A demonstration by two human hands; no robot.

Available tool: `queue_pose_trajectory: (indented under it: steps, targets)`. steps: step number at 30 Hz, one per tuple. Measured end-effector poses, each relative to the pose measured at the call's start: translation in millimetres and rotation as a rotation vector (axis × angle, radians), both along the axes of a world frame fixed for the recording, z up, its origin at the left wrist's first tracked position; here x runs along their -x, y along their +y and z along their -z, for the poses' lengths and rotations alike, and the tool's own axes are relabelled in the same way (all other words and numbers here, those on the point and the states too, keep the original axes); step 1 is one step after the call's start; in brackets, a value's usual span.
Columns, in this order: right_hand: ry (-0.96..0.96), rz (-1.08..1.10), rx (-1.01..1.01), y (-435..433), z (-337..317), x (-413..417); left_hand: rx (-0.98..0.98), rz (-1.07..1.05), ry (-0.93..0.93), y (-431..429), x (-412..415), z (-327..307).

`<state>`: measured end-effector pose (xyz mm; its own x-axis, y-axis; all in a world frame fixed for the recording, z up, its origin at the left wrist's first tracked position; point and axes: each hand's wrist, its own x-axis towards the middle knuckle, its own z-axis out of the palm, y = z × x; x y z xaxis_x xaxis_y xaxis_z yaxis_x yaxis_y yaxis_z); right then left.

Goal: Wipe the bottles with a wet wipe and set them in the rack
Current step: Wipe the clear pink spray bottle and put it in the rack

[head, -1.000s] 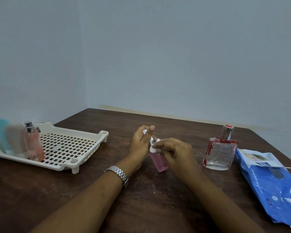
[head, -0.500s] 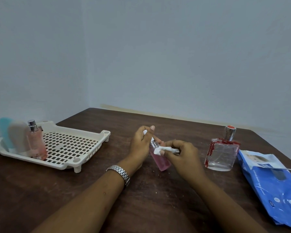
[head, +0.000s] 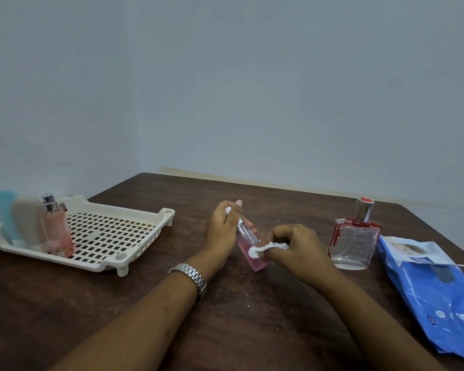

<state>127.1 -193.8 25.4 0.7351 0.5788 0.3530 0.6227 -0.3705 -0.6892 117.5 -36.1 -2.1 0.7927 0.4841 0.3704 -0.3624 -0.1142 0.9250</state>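
Observation:
My left hand (head: 221, 234) grips the top of a small bottle of pink liquid (head: 252, 255), tilted over the middle of the table. My right hand (head: 296, 250) pinches a crumpled white wet wipe (head: 263, 248) against the bottle's side. A square clear glass bottle (head: 352, 243) with red trim and a silver cap stands to the right. The white slotted rack (head: 110, 236) sits at the left and holds a pink spray bottle (head: 56, 231), a beige bottle (head: 27, 223) and a light blue bottle (head: 4, 210).
A blue pack of wet wipes (head: 437, 285) lies at the right edge of the dark wooden table (head: 239, 317). A metal watch (head: 190, 277) is on my left wrist. Pale walls meet in a corner behind the table.
My right hand with the wipe has slid from the bottle's neck down its side. The bottle's lower end has swung slightly toward me.

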Motion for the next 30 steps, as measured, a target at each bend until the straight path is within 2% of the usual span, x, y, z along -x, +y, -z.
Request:
queue_pose_trajectory:
  steps: [3,7,13,20,25,30]
  targets:
    - [-0.122,0.054,-0.132,11.0,6.3,2.9,-0.067,-0.036,-0.031,-2.3,0.3,-1.5]
    - [-0.228,0.063,-0.166,16.6,8.4,3.1,-0.122,-0.064,-0.057,-4.7,1.6,-2.8]
    - [-0.178,-0.015,0.127,5.8,0.5,4.1,-0.001,-0.048,-0.004,-1.3,0.2,-1.0]
    - [-0.110,-0.074,0.311,-2.0,-7.5,7.9,0.022,-0.065,0.045,0.9,1.3,0.4]
    - [-0.028,-0.031,0.134,-4.0,-3.7,0.3,0.013,0.021,0.014,-3.9,3.8,-5.5]
    - [-0.098,-0.012,-0.098,5.0,4.7,-0.1,0.046,0.197,-0.067,-9.0,8.8,-11.2]
